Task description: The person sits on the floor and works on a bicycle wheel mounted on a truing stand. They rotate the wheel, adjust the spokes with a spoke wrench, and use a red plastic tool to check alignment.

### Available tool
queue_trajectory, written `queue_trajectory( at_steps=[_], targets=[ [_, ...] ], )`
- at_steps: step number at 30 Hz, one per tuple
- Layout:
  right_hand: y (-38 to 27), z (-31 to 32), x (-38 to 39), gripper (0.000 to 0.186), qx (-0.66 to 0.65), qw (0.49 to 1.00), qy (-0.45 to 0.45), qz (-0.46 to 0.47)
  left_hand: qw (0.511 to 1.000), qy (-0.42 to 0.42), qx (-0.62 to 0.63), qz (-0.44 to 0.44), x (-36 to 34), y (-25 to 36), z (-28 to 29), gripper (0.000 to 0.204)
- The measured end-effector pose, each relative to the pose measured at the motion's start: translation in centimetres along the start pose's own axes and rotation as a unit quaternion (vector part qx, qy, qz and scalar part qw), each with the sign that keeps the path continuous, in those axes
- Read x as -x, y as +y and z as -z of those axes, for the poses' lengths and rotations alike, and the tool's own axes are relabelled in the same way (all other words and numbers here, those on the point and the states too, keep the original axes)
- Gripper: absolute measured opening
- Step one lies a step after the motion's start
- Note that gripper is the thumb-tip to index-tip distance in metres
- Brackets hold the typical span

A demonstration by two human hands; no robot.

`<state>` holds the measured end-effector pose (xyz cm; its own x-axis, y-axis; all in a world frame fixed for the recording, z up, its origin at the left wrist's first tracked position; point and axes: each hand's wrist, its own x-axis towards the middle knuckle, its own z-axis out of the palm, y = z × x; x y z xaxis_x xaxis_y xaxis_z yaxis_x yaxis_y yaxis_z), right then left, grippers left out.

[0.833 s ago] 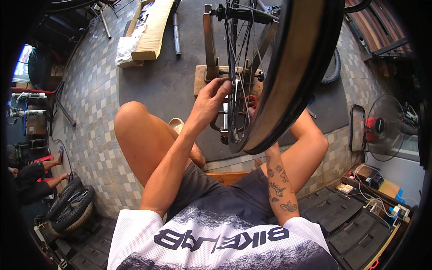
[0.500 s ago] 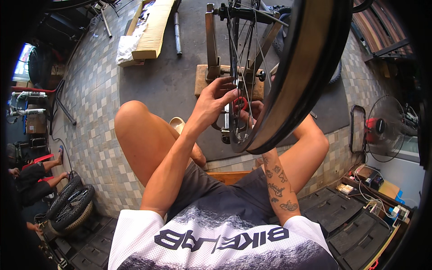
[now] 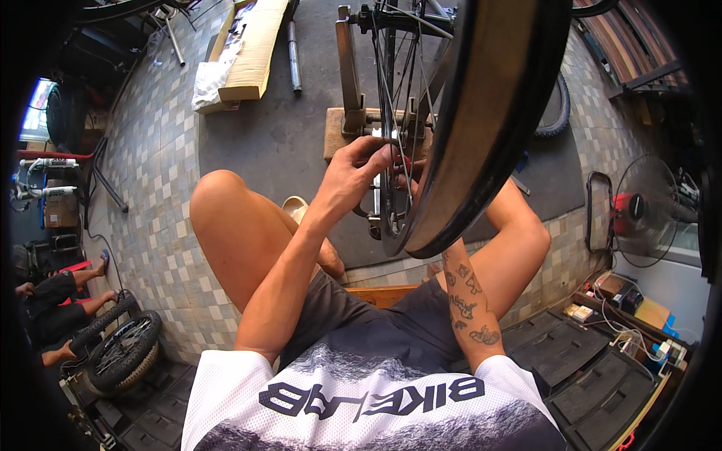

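A spoked bicycle wheel [image 3: 472,143] with a dark, tan-banded rim stands upright in a metal truing stand [image 3: 350,79], which is fixed to a wooden block [image 3: 335,143]. My left hand [image 3: 356,171] is at the left side of the wheel, its fingers curled in and the thumb and forefinger pinched at the spokes. On the other side, my right hand [image 3: 410,180] is partly hidden behind spokes and rim. Its fingers are closed around a small red spoke wrench [image 3: 404,161], of which only a sliver shows.
An open cardboard box [image 3: 252,68] and a metal tube [image 3: 294,60] lie on the dark mat. A loose tyre [image 3: 558,113] lies right of the wheel. A fan [image 3: 639,214] stands far right. At left, a person's hand [image 3: 64,352] is by stacked wheels [image 3: 124,346].
The wheel has shifted slightly left in view. My left fingers have drawn together at the spokes, and the red wrench is more hidden. The person at left has reached toward the stacked wheels.
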<state>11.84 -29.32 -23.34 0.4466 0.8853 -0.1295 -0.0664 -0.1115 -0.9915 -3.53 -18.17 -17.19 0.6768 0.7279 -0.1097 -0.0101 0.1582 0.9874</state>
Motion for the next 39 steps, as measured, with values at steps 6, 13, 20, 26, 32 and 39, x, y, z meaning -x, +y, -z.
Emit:
queue_trajectory(
  at_steps=[6,13,20,26,32,39],
  targets=[
    [-0.8,0.1,0.2,0.026,-0.030,0.998,-0.049,0.017,1.000,-0.023,0.004,0.021,-0.5,1.1,-0.5,0.043],
    [-0.4,-0.6,0.4,0.041,-0.102,0.993,-0.052,0.022,0.998,0.003,-0.056,0.014,-0.1,1.2,-0.6,0.045],
    [0.9,-0.3,0.6,0.047,-0.093,0.994,-0.057,0.023,0.997,-0.043,0.054,0.044,0.0,0.2,0.6,0.031],
    [1.2,-1.4,0.9,0.046,-0.204,0.978,-0.032,-0.007,0.977,-0.147,0.083,0.130,-0.8,-0.6,2.7,0.028],
    [0.2,-1.9,2.3,0.033,-0.164,0.984,0.022,0.062,0.977,0.004,-0.209,-0.052,-0.4,-1.2,1.5,0.029],
    [1.8,-3.2,3.1,0.028,-0.205,0.976,0.056,0.052,0.959,-0.003,-0.283,-0.023,-0.7,-1.4,0.1,0.032]
  ],
)
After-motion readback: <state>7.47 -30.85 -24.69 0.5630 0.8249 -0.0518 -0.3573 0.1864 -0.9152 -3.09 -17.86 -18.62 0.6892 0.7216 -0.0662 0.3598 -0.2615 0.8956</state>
